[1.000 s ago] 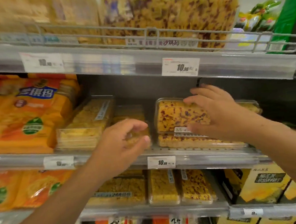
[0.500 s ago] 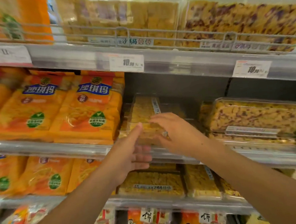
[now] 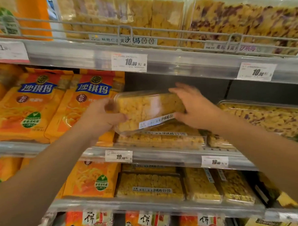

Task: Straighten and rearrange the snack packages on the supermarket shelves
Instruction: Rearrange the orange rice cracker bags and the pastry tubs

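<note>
From my feed it's mostly orange and yellow: the clear box (image 3: 148,111) I'm holding shows pale golden, lumpy snack with a white label strip. The bags (image 3: 90,102) to the left are bright orange with blue banners, white lettering and green badges. The tray (image 3: 270,117) on the right is yellow speckled with purple. Price tags (image 3: 129,62) are white with dark numbers.

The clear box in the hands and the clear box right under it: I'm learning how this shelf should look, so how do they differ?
The held box is lifted and tilted, gripped by the left hand and right hand; the lower box lies flat on the shelf, untouched. Both are clear boxes of yellow snack with a label strip.
</note>
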`<state>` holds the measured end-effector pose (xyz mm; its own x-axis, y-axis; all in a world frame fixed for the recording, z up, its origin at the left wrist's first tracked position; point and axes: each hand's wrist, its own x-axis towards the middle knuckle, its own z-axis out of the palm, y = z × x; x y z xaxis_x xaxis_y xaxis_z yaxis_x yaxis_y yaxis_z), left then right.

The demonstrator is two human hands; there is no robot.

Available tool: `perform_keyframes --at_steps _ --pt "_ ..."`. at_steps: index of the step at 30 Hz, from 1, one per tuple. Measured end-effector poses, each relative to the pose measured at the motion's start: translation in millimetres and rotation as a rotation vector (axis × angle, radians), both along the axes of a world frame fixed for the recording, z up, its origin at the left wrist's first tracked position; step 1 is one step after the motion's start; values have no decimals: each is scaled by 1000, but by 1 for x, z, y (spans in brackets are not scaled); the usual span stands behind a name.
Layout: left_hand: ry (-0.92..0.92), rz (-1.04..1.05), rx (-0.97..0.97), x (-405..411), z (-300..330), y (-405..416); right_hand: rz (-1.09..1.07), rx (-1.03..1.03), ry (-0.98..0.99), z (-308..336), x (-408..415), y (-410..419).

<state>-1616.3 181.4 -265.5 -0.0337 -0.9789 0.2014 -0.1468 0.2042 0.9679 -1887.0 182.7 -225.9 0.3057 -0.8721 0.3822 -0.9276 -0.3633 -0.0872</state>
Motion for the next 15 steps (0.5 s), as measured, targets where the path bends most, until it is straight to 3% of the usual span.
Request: perform_keyframes --at_steps 8,15 --pt "17 -130 -68 11 -15 -27 -158 216 239 26 -24 -47" --pt "36 23 -145 7 -25 -37 -117 243 337 35 -22 -42"
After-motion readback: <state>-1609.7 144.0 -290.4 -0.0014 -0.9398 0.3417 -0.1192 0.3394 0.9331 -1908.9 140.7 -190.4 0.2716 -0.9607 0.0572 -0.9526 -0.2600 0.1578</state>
